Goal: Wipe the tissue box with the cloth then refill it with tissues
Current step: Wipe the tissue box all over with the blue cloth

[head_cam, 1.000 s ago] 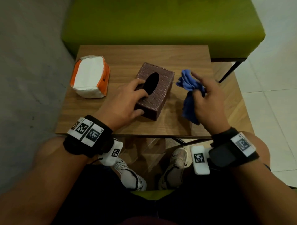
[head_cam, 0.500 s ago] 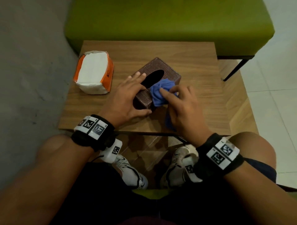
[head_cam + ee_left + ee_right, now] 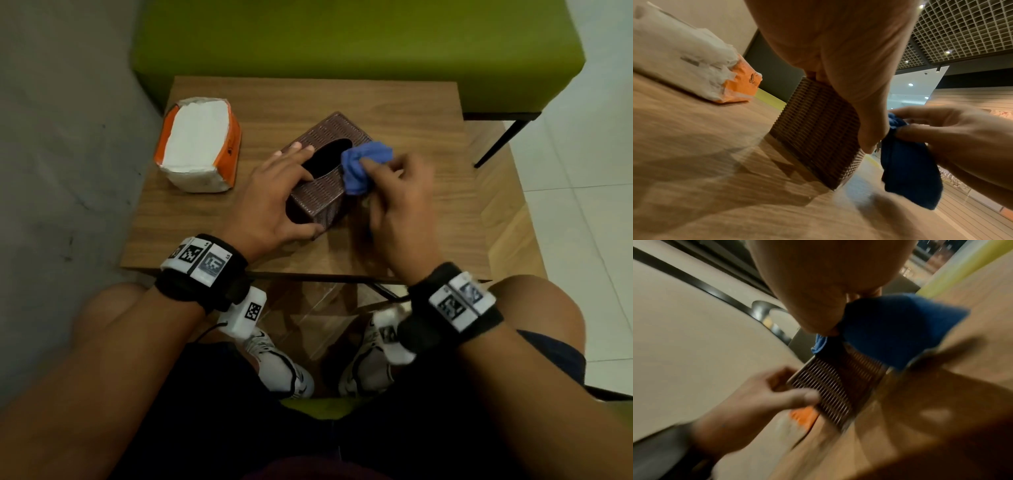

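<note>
A brown woven tissue box [image 3: 322,192] with a dark oval slot stands at an angle on the small wooden table [image 3: 394,102]. My left hand [image 3: 274,202] grips its near left end, fingers over the top beside the slot, thumb on the near face. My right hand [image 3: 394,202] holds a bunched blue cloth [image 3: 363,164] against the box's right top edge. The left wrist view has the box [image 3: 818,129] beside the hanging cloth [image 3: 908,170]; the right wrist view has the cloth [image 3: 896,331] on the box [image 3: 834,386]. An orange-and-white tissue pack [image 3: 198,144] lies at the table's left.
A green upholstered bench [image 3: 342,44] runs behind the table, one black leg [image 3: 496,144] at the right. A grey wall rises on the left and white floor tiles lie on the right. My knees and white shoes [image 3: 284,370] are below the table's near edge.
My right hand brought the cloth from beside the box onto its top, then slid it toward the far right edge. My left hand stayed on the box, which turned slightly.
</note>
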Available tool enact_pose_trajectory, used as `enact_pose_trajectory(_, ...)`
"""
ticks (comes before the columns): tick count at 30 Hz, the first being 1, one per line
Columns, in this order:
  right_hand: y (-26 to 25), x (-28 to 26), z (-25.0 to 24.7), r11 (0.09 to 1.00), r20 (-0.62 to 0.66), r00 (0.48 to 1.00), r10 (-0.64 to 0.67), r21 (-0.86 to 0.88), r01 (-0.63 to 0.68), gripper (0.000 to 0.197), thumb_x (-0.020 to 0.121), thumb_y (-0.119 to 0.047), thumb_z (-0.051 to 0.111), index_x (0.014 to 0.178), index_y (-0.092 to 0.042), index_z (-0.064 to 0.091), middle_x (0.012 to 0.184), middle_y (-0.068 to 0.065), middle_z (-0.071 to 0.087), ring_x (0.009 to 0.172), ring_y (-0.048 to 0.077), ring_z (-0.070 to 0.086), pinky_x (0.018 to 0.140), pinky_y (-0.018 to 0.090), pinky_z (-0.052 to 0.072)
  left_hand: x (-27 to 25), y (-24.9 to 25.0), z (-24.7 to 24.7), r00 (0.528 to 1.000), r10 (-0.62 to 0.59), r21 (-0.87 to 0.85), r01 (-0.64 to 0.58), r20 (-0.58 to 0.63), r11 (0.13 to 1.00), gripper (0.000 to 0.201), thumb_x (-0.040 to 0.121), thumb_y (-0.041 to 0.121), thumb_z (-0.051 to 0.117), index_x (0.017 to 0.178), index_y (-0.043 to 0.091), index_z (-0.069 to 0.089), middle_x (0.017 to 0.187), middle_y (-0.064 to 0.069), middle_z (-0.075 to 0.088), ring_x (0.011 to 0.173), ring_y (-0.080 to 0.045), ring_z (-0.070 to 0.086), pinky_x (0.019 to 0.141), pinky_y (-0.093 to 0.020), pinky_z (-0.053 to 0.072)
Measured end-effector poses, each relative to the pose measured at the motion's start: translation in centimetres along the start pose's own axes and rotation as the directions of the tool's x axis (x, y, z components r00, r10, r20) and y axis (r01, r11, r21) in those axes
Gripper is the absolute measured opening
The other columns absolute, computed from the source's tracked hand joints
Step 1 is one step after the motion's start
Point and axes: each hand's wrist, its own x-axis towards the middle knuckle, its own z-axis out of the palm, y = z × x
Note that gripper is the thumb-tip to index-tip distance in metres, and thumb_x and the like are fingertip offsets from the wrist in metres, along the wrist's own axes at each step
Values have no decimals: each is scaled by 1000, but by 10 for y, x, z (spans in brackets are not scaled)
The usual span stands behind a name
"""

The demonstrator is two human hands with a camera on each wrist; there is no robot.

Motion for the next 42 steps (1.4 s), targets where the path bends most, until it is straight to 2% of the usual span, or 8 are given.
enact_pose_trajectory(4, -30, -32, -3, 972, 190, 953, -236, 52, 230, 39, 102, -16, 53, 138, -15, 68, 120, 17, 57, 105, 31, 54, 78, 40, 47, -1, -3, 1, 1000, 17, -21, -17, 9, 1000, 71, 76, 55, 79, 128, 9, 66, 168, -12, 45, 161, -26, 33, 133, -45, 23)
enact_pose_trajectory(9, 9, 16, -6, 999, -25, 999, 31, -20, -31, 35, 101, -16, 55, 131, -19, 73, 115, 14, 57, 102, 29, 54, 82, 39, 45, 2, -2, 3, 1000, 6, 1, -6, -16, 1000, 76, 72, 51, 90, 131, 9, 65, 168, -10, 44, 161, -25, 33, 133, -45, 22)
enact_pose_trajectory(15, -16, -18, -5, 975, 183, 957, -223, 27, 222, 38, 104, -21, 53, 138, -16, 69, 123, 19, 56, 103, 33, 58, 76, 48, 53, 5, -6, 4, 999, 37, -34, -38, -13, 999, 73, 73, 53, 81, 130, 11, 64, 167, -10, 46, 161, -25, 33, 133, -43, 22)
enact_pose_trajectory(19, 11, 14, -16, 996, 23, 999, -31, -80, 32, 36, 103, -15, 54, 134, -18, 71, 145, 19, 52, 123, 35, 54, 92, 41, 51, 6, -2, 3, 1000, 22, -19, -22, -14, 1000, 76, 74, 51, 84, 135, 11, 62, 168, -9, 44, 162, -23, 31, 134, -40, 18)
enact_pose_trajectory(24, -30, -26, -1, 941, 223, 924, -309, -71, 332, 43, 100, -11, 52, 141, -16, 65, 148, 12, 57, 110, 36, 55, 75, 40, 51, 6, -5, 4, 1000, 26, -36, -26, -7, 999, 88, 74, 48, 85, 148, 11, 55, 169, -8, 43, 162, -23, 31, 134, -43, 20)
enact_pose_trajectory(30, 6, 9, -10, 980, 65, 995, -79, -176, 89, 44, 103, -15, 42, 137, -16, 69, 142, 8, 63, 106, 34, 51, 81, 34, 41, 3, 0, 0, 1000, -23, -43, 23, 0, 999, 105, 72, 41, 94, 159, 15, 42, 170, -5, 41, 162, -20, 29, 135, -39, 16)
enact_pose_trajectory(38, -1, 6, -16, 967, 127, 988, -85, -230, 113, 52, 101, -17, 32, 141, -15, 66, 144, 10, 61, 110, 35, 50, 81, 40, 48, 2, 7, 0, 977, -186, 209, 205, -107, 956, 123, 67, 72, 86, 163, 13, 36, 161, -12, 43, 148, -33, 39, 124, -50, 26)
enact_pose_trajectory(42, -17, -1, -13, 967, 129, 984, -120, -208, 146, 46, 102, -20, 39, 139, -16, 66, 144, 10, 60, 111, 35, 51, 81, 32, 43, 7, 8, -2, 972, -220, 200, 232, -82, 952, 124, 67, 66, 90, 164, 9, 36, 158, -16, 45, 143, -36, 42, 120, -49, 31)
